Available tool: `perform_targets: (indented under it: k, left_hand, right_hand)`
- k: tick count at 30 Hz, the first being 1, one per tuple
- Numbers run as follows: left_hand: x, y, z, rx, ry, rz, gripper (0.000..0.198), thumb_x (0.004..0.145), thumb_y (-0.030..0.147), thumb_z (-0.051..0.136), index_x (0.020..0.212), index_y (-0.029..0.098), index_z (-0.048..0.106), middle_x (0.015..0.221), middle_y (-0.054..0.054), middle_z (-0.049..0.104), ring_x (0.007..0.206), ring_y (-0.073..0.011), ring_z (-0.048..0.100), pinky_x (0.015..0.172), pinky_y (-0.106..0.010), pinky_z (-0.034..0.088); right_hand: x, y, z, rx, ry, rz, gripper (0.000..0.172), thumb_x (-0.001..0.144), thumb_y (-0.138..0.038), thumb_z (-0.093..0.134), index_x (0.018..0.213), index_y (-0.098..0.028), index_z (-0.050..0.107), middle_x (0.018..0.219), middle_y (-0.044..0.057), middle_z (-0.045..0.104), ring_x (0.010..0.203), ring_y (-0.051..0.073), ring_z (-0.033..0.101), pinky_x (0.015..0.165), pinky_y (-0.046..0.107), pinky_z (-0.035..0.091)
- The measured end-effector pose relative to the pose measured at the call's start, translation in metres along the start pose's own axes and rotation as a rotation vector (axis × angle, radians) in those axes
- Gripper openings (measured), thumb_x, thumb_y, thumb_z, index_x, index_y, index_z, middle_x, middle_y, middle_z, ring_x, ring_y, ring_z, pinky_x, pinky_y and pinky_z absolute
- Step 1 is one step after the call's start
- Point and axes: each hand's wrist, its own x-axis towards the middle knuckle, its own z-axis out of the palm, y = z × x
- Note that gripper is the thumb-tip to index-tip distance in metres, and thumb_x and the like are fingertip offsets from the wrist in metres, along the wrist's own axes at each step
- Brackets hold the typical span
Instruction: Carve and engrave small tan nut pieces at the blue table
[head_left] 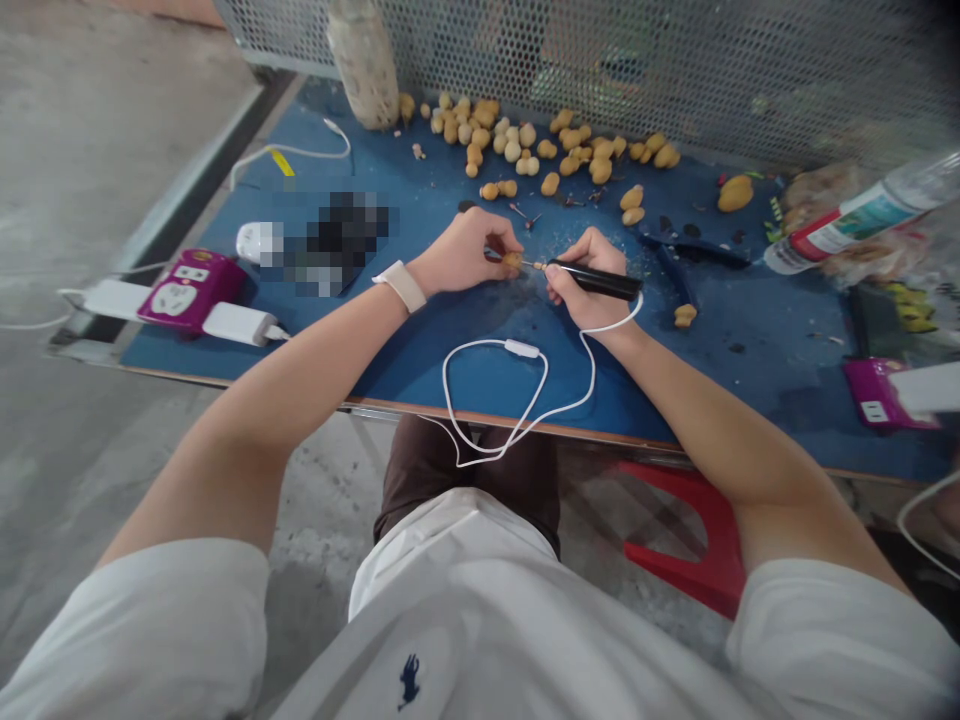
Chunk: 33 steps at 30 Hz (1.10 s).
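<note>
My left hand [466, 250] pinches a small tan, lumpy piece [513, 261] between thumb and fingertips. In my right hand [592, 262] is a black corded rotary pen [604, 281], held like a pencil. Its thin metal tip points left and meets or nearly meets the piece; I cannot tell which. A white cord [592, 365] runs from the pen's rear end and loops over the table's front edge. Small bits [525, 216] with thin shanks lie just beyond the hands, among pale dust.
Several gourd-shaped tan pieces [600, 168] lie along the back of the blue table [405, 365]. A cloudy bottle [364, 65] stands back left, and a labelled bottle [847, 222] leans at right. Purple power strips [196, 290] sit left and right. Blue-handled pliers [694, 248] lie right of my hand.
</note>
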Motion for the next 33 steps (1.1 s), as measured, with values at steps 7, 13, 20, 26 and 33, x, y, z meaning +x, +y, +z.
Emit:
perform_targets:
  k: [7, 13, 20, 26, 33]
  left_hand:
    - [-0.001, 0.003, 0.0, 0.009, 0.002, 0.006, 0.021, 0.091, 0.022, 0.104, 0.109, 0.019, 0.094, 0.121, -0.012, 0.098, 0.113, -0.0269, 0.09, 0.114, -0.044, 0.074]
    - [-0.001, 0.008, -0.001, 0.023, -0.013, -0.014, 0.02, 0.094, 0.021, 0.106, 0.109, 0.019, 0.093, 0.122, -0.011, 0.098, 0.113, -0.0247, 0.089, 0.113, -0.042, 0.073]
    - [-0.001, 0.004, 0.0, 0.01, -0.001, -0.005, 0.023, 0.093, 0.023, 0.108, 0.11, 0.017, 0.094, 0.12, -0.011, 0.097, 0.115, -0.0264, 0.09, 0.114, -0.041, 0.072]
    - [-0.001, 0.0, 0.0, 0.023, -0.001, 0.006, 0.025, 0.093, 0.028, 0.108, 0.112, 0.018, 0.094, 0.118, -0.008, 0.097, 0.113, -0.0233, 0.088, 0.111, -0.038, 0.071]
    - [0.001, 0.002, 0.001, -0.024, 0.003, 0.006, 0.025, 0.092, 0.023, 0.109, 0.109, 0.016, 0.093, 0.117, -0.01, 0.096, 0.108, -0.0224, 0.086, 0.111, -0.041, 0.071]
  right_hand:
    - [-0.001, -0.007, 0.001, 0.007, 0.013, 0.008, 0.064, 0.102, -0.093, 0.097, 0.126, -0.037, 0.076, 0.079, -0.002, 0.075, 0.074, 0.029, 0.083, 0.074, 0.053, 0.082]
    - [0.0, -0.009, 0.001, -0.001, -0.016, -0.008, 0.069, 0.097, -0.093, 0.102, 0.132, -0.038, 0.078, 0.083, -0.001, 0.076, 0.077, 0.031, 0.084, 0.077, 0.058, 0.082]
    - [-0.001, -0.015, 0.001, -0.001, -0.016, 0.012, 0.065, 0.101, -0.091, 0.098, 0.132, -0.038, 0.076, 0.081, -0.002, 0.074, 0.075, 0.029, 0.082, 0.075, 0.054, 0.081]
    - [-0.001, -0.012, 0.0, 0.012, -0.027, -0.01, 0.071, 0.098, -0.095, 0.099, 0.13, -0.036, 0.074, 0.083, -0.002, 0.074, 0.077, 0.029, 0.083, 0.077, 0.051, 0.081]
    - [0.001, 0.003, -0.003, 0.016, -0.012, -0.03, 0.07, 0.099, -0.099, 0.096, 0.117, -0.036, 0.072, 0.08, -0.002, 0.075, 0.069, 0.026, 0.081, 0.071, 0.05, 0.08]
